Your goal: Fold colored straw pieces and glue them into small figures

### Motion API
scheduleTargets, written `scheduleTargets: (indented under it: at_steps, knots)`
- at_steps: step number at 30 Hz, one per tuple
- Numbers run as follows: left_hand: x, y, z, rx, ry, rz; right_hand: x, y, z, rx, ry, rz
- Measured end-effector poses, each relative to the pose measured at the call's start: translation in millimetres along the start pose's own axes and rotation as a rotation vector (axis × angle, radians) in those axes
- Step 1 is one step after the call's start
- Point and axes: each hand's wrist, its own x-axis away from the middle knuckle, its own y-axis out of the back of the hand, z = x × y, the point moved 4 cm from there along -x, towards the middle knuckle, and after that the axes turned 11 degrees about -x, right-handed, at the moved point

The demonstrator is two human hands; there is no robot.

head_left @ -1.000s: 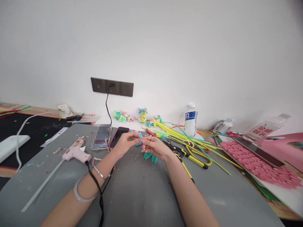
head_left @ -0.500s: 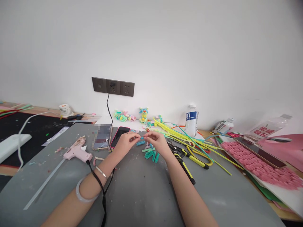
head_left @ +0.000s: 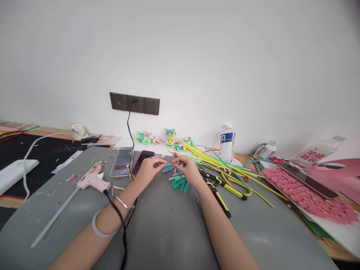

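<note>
Between the fingertips of my left hand (head_left: 153, 167) and my right hand (head_left: 185, 168) is a small blue piece (head_left: 168, 164), perhaps a short length of pipe cleaner. Both hands pinch it, one at each end, just above the table. Right below lies a blue folded piece (head_left: 167, 170). A small pile of teal and green folded pieces (head_left: 179, 182) rests on the mat beside my right hand, with some lilac ones partly hidden behind its fingers.
A pink glue gun (head_left: 94, 180) with its black cord lies at left. Yellow-handled pliers (head_left: 215, 191) and long yellow pipe cleaners (head_left: 213, 159) lie at right. Phones (head_left: 121, 162), small colourful figures (head_left: 170, 137) and a bottle (head_left: 226, 144) stand or lie near the wall.
My hands have drawn very slightly apart, and more of the blue piece shows between the fingertips. The other things lie as before; the view has shifted a little.
</note>
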Motion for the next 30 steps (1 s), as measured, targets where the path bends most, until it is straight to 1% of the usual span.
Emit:
scheduleTargets:
  at_steps: [4,10,13,18,24,30]
  knots:
    - [-0.8,-1.1,2.4,-0.008,0.012,0.011,-2.4,4.3,-1.9,0.009,0.036,0.020]
    - [-2.2,-4.4,6.7,-0.062,0.049,0.113,-8.0,8.2,-12.0,0.083,0.048,0.126]
    - [-2.1,-5.8,9.6,-0.087,0.053,0.140,-10.4,9.2,-17.1,0.114,0.050,0.156]
    - [-1.3,-7.2,11.9,-0.172,0.025,0.170,-12.5,9.2,-24.9,0.134,0.040,0.175]
    - [-0.2,-8.5,10.5,-0.271,0.026,0.192,-12.2,7.2,-31.9,0.153,0.031,0.182]
    - [0.8,-6.2,6.6,-0.313,0.053,0.169,-14.1,11.3,-36.3,0.173,0.046,0.133]
